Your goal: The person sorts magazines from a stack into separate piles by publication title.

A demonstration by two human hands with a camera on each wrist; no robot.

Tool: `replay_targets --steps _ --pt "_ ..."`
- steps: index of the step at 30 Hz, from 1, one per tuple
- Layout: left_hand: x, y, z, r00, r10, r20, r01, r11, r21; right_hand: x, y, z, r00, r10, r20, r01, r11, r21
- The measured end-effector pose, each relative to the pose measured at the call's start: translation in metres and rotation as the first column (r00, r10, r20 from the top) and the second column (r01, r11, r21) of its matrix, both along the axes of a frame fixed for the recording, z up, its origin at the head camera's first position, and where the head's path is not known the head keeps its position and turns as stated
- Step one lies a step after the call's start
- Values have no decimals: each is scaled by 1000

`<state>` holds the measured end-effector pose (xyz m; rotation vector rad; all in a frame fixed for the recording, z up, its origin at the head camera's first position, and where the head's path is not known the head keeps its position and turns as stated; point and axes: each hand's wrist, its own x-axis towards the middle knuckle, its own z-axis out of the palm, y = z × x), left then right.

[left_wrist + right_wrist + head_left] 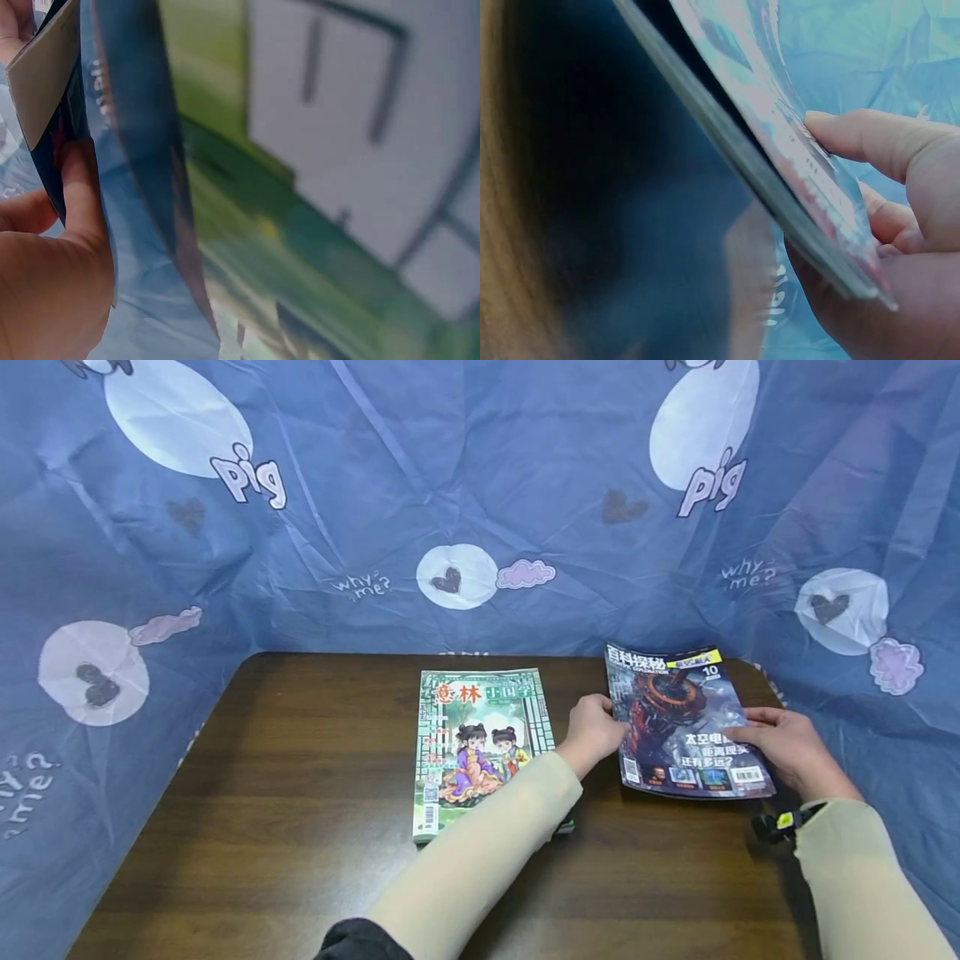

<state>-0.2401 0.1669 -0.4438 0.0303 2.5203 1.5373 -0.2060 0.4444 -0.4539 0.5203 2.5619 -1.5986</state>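
A dark magazine (678,718) with a red-and-black machine on its cover is held between both hands at the right of the table. My left hand (595,732) pinches its left edge; the left wrist view shows the thumb and fingers on either side of the magazine (45,82). At the opposite edge my right hand (795,752) grips it, thumb over the cover and fingers beneath. The page edges of the magazine (757,180) look slightly spread in the right wrist view. A green magazine (480,735), two cartoon figures on its cover, lies face up under the left forearm.
The brown wooden table (300,777) has rounded back corners. Blue patterned cloth (465,485) hangs behind it and along both sides. A dark strap with a yellow mark (785,820) is on the right wrist. Below the green magazine's lower right corner, another edge peeks out.
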Motion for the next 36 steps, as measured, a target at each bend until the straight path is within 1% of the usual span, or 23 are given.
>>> replay_targets --steps 3,5,8,13,17,21,23,30,33,36 --pt "-3 1 -2 1000 17 14 -17 1000 -8 -5 -1 2 1000 -3 25 3 1000 -3" --pt "-5 2 -3 1000 26 10 -26 1000 -12 -8 -1 2 999 5 38 -5 1000 -1" --pt "-10 2 -4 1000 19 -4 -19 999 -26 -13 -1 2 999 15 45 -15 1000 -10" --pt "-15 6 -6 1000 9 17 -9 999 -46 -20 0 0 999 8 44 -7 999 -31" --pt "-17 9 -7 1000 9 -2 -9 998 -69 -24 2 -2 999 -2 49 3 1000 -25" --pt "-18 11 -6 1000 8 -21 -10 997 -72 -27 3 -3 999 -11 49 11 1000 -7" --pt "-20 12 -6 1000 8 -14 -9 997 -74 -29 3 -3 999 -17 51 16 1000 6" --pt "-23 10 0 997 60 38 -58 997 -57 -39 1 -3 998 -34 48 33 999 31" --pt "-24 11 2 996 57 68 -52 996 -76 -41 2 -5 997 -41 68 39 999 31" --pt "-25 15 2 994 40 102 -31 996 -85 -42 7 -9 995 -42 96 41 999 13"
